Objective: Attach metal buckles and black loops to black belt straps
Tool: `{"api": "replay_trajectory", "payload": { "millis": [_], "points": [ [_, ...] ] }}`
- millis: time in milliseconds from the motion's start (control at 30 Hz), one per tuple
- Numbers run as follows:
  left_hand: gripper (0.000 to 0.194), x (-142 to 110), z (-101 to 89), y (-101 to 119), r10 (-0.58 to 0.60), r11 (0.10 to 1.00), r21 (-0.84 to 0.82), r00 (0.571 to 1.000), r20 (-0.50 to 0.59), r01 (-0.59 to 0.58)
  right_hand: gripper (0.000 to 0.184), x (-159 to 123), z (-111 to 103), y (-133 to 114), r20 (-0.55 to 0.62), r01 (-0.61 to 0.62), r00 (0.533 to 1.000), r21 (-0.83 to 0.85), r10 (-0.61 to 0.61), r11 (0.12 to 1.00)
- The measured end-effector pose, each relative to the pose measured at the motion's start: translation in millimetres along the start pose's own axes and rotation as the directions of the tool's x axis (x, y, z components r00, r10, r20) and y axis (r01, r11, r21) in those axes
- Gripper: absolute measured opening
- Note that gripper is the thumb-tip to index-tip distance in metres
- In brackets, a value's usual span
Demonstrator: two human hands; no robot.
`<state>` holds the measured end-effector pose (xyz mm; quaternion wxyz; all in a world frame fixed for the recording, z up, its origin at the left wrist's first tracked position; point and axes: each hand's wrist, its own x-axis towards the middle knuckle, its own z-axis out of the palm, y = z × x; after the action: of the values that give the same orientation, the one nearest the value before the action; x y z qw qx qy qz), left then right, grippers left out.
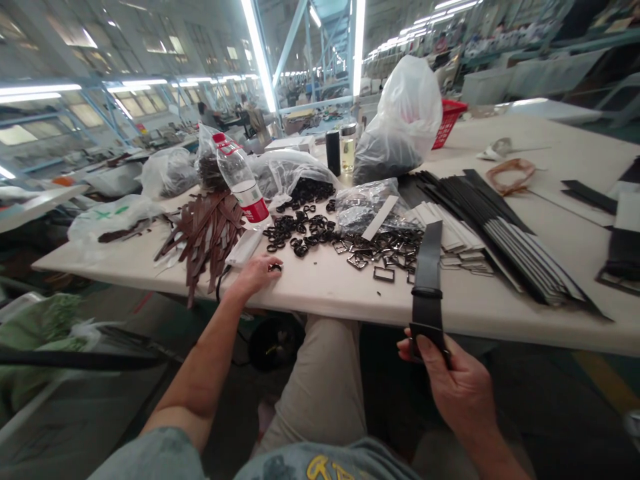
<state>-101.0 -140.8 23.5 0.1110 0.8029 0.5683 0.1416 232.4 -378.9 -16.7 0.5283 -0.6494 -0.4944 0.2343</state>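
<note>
My left hand (256, 275) rests at the table's front edge, its fingers closed on a small black belt loop (275, 267). Just beyond it lies a loose pile of similar black loops (303, 230). My right hand (453, 370) grips a black belt strap (427, 260) near its lower end, in front of the table edge. Around this strap sits one black loop (427, 292), and the strap's upper end points away from me over the table. Dark metal rectangular buckles (384, 274) are heaped to the left of the strap.
Brown strips (205, 230) and a plastic bottle (245, 180) stand left on the table (320, 293). Long black straps (505, 233) lie right. Behind are plastic bags (400, 113), a glass jar (348, 150) and a red basket (450, 122). A fan (275, 343) is underneath.
</note>
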Motion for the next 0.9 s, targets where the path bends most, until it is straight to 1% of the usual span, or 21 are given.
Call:
{"api": "replay_trajectory", "payload": {
  "millis": [100, 233, 300, 367, 467, 533, 667, 800, 900],
  "points": [
    [0.018, 3, -2.3, 1, 0.004, 0.999, -0.036, 1.000, 0.009, -0.003, 0.037, 0, -1, 0, -0.003, -0.003, 1.000, -0.004, 0.003, 1.000],
    [0.013, 9, 7.9, 7, -0.036, 0.995, -0.096, 0.998, -0.047, 0.031, 0.037, 0, -1, -1, 0.008, 0.018, 1.000, -0.003, -0.018, 1.000],
    [0.013, 12, 16.1, 12, -0.042, 0.988, -0.150, 0.998, -0.046, 0.035, 0.036, 1, -1, -1, 0.019, 0.022, 1.000, 0.000, -0.022, 1.000],
    [0.018, 14, 23.5, 17, -0.030, 0.976, -0.216, 0.999, -0.021, 0.025, 0.037, 1, 0, -2, 0.027, 0.022, 0.999, 0.002, -0.022, 1.000],
    [0.025, 16, 31.0, 26, 0.012, 0.954, -0.301, 1.000, 0.024, -0.004, 0.037, 2, 0, -4, 0.033, 0.015, 0.999, 0.007, -0.015, 1.000],
    [0.026, 17, 33.7, 32, 0.043, 0.941, -0.338, 0.998, 0.044, -0.026, 0.038, 3, 0, -6, 0.041, 0.012, 0.999, 0.012, -0.012, 1.000],
    [0.022, 17, 33.9, 40, 0.080, 0.928, -0.368, 0.995, 0.053, -0.055, 0.040, 4, 1, -10, 0.054, 0.012, 0.998, 0.026, -0.013, 1.000],
    [0.014, 14, 29.3, 45, 0.079, 0.929, -0.362, 0.997, -0.007, -0.076, 0.039, 4, 3, -11, 0.073, 0.000, 0.997, 0.059, -0.004, 0.998],
    [0.015, 6, 28.3, 55, 0.081, 0.917, -0.388, 0.995, -0.050, -0.094, 0.038, 3, 3, -11, 0.084, -0.002, 0.996, 0.067, -0.004, 0.998]
  ]
}}
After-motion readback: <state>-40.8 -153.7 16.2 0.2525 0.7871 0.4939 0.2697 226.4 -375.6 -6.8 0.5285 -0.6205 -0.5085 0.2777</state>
